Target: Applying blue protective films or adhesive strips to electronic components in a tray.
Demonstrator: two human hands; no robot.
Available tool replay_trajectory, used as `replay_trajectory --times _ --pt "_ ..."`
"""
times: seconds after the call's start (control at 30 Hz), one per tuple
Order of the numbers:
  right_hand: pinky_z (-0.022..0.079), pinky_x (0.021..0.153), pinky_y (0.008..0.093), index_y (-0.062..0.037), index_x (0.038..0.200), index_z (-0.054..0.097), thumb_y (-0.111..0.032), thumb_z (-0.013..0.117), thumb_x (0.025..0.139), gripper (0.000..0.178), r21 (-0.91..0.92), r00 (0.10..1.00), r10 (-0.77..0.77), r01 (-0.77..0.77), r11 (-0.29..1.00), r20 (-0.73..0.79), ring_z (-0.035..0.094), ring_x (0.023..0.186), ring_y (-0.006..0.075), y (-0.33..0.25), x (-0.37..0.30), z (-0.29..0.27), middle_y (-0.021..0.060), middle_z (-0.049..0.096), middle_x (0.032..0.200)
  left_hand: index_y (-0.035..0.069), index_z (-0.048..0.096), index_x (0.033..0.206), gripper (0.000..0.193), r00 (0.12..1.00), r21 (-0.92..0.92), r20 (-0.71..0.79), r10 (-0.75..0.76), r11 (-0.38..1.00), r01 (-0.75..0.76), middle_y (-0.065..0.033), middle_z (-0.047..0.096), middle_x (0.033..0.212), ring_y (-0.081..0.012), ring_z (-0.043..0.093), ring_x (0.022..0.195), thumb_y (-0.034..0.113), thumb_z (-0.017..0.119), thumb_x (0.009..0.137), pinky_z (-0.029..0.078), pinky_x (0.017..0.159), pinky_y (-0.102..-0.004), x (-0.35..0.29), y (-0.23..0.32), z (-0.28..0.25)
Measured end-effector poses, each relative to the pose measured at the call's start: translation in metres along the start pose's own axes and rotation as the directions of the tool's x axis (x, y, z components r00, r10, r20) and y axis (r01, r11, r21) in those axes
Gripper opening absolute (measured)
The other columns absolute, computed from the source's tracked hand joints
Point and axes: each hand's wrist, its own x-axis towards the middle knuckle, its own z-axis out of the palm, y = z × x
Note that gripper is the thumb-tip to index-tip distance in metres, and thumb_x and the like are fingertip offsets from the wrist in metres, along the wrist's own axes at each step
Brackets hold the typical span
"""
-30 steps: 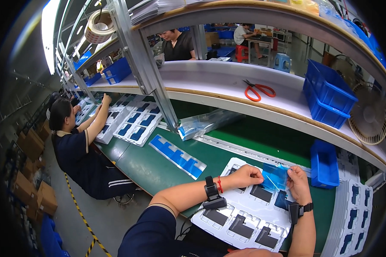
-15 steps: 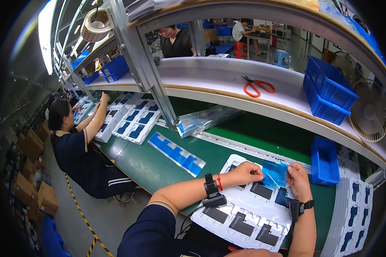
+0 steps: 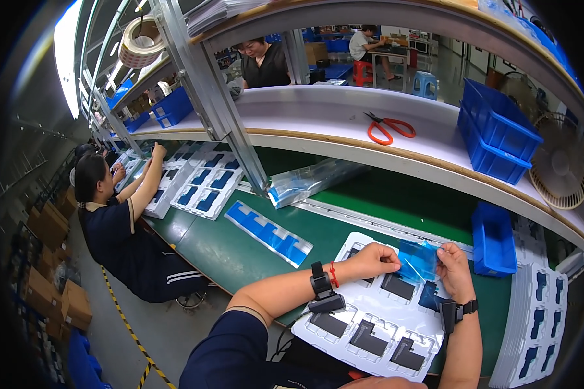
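A sheet of thin blue see-through film (image 3: 416,260) is stretched between my two hands, above the far right part of a white moulded tray (image 3: 344,301). My left hand (image 3: 374,260) pinches its left edge between thumb and fingers. At the opposite edge my right hand (image 3: 454,267) pinches it too. In the tray's pockets lie several dark L-shaped flat parts, one dark grey part (image 3: 370,338) in the near row among them. A dark blue part (image 3: 429,295) sits just below the film, partly hidden by it.
A strip of blue-and-clear film (image 3: 269,233) lies on the green table at left. A blue bin (image 3: 493,241) and stacked white trays (image 3: 532,324) stand at right. Overhead, a shelf (image 3: 318,123) holds red-handled scissors (image 3: 390,128). A co-worker (image 3: 120,220) sits at far left.
Both hands keep their pinch on the film, which has barely shifted. The whole view has moved very slightly.
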Motion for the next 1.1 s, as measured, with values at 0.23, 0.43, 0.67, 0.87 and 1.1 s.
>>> replay_trajectory --times 0.23,0.43,0.67,0.87,1.1 --pt "0.049 0.057 0.0222 -0.0087 0.091 0.054 -0.012 0.062 0.089 0.009 0.001 1.0 0.0 0.0 1.0 0.018 0.056 0.062 0.0077 0.001 0.001 0.002 -0.0011 0.059 0.076 0.001 0.067 0.091 0.011 1.0 0.003 -0.006 -0.027 1.0 0.027 -0.0023 0.066 0.085 -0.0067 0.057 0.078 0.01 0.066 0.086 0.047 0.07 -0.0216 -0.003 0.002 -0.001" --pt "0.049 0.057 0.022 -0.0084 0.091 0.054 -0.012 0.062 0.089 0.009 -0.004 1.0 0.002 -0.002 1.0 0.009 0.056 0.062 0.0077 -0.001 -0.001 0.003 -0.0007 0.059 0.075 0.001 0.067 0.091 0.011 1.0 -0.008 0.0 -0.016 1.0 0.016 -0.0023 0.066 0.086 -0.0062 0.057 0.078 0.01 0.067 0.085 0.046 0.07 -0.0211 -0.003 0.001 -0.003" --pt "0.048 0.057 0.0215 -0.009 0.091 0.054 -0.013 0.061 0.089 0.008 0.0 1.0 0.007 -0.007 1.0 0.012 0.056 0.062 0.0074 -0.001 0.0 0.002 -0.0006 0.06 0.076 0.001 0.067 0.091 0.015 0.999 -0.032 0.026 0.033 0.999 -0.032 -0.0032 0.066 0.086 -0.0077 0.059 0.079 0.01 0.071 0.081 0.046 0.069 -0.0209 -0.006 0.008 -0.002" --pt "0.047 0.056 0.0203 -0.0096 0.091 0.054 -0.014 0.061 0.089 0.009 -0.001 1.0 0.003 -0.003 1.0 0.013 0.055 0.061 0.0072 0.0 -0.001 0.003 -0.0005 0.06 0.075 0.003 0.068 0.087 0.012 0.99 0.061 -0.005 0.138 0.989 -0.138 -0.0018 0.063 0.084 -0.0073 0.057 0.077 0.01 0.073 0.078 0.044 0.065 -0.0206 -0.005 0.004 0.0" --pt "0.047 0.061 0.0219 -0.0039 0.09 0.053 -0.004 0.061 0.086 0.008 -0.416 0.864 -0.497 0.427 0.803 -0.073 0.057 0.066 0.0099 -0.005 -0.017 0.029 0.0055 0.062 0.079 0.003 0.064 0.107 0.023 0.932 -0.016 -0.36 0.048 0.998 -0.057 -0.0006 0.057 0.076 -0.0067 0.05 0.066 0.016 0.064 0.088 0.041 0.058 -0.0198 0.002 0.0 -0.006"
